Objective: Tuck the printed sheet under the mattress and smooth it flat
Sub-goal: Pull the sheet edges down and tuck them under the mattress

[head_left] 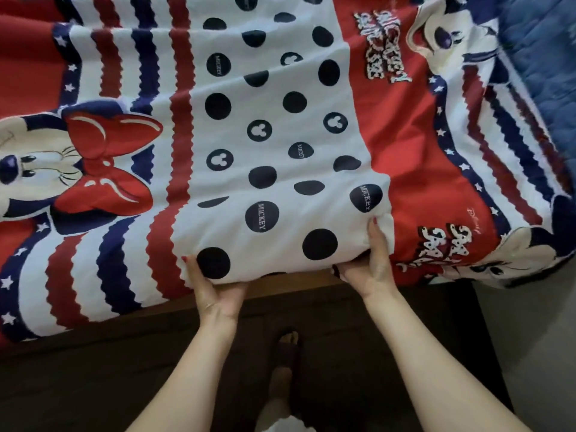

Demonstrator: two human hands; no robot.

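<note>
Head view, printed sheet [280, 135]: spread across the upper two thirds of the frame, covering the mattress; red, white and navy print with dots, wavy stripes and cartoon figures; shallow folds run across the dotted panel, so smoothing is judged not yet complete
Head view, near edge: the covered mattress edge runs from lower left to centre right of the frame; it appears lifted at centre, where both hands hold it, probably to open a gap for pushing fabric underneath
Head view, left hand [215, 291]: lower centre of the frame, palm up under the edge, thumb on top beside a black dot, fingers hidden below; it grips the sheet-covered edge
Head view, right hand [371, 269]: just right of centre, thumb pressed on the white fabric at the boundary with the red panel, fingers curled beneath; it grips the same edge
Head view, bed frame [296, 282]: a strip of tan board shows between the hands under the raised edge; dark wood below it
Head view, blue quilt [536, 57]: upper right corner, beyond the sheet
Head view, foot [288, 341]: bottom centre, on the dark floor close to the bed
Head view, task stage: judged to be tucking along the near side
</note>
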